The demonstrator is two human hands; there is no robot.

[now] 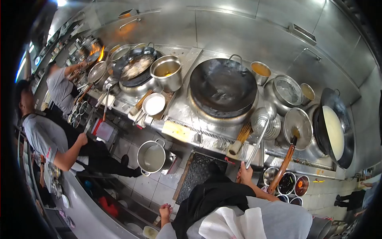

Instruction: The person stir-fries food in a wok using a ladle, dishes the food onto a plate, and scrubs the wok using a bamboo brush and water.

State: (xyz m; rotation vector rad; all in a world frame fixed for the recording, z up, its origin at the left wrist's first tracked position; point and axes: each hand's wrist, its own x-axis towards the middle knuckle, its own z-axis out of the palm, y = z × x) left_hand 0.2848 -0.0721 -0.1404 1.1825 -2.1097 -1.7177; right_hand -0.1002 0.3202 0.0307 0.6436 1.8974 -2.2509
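My right hand is wrapped round the handle of a long metal ladle. The ladle slants up over a perforated skimmer, its bowl end near the stove's big black wok. This wok looks bare inside, apart from a wet sheen. Beside my right forearm, a mesh strainer has a wooden handle pointing toward me. My left hand hangs low at my side, fingers curled in, with nothing visible in them.
A bamboo brush lies on the stove's front edge. At right a wok leans with a pale round inside. A pot of cloudy liquid stands low at left. Two co-workers are at left; sauce containers sit at lower right.
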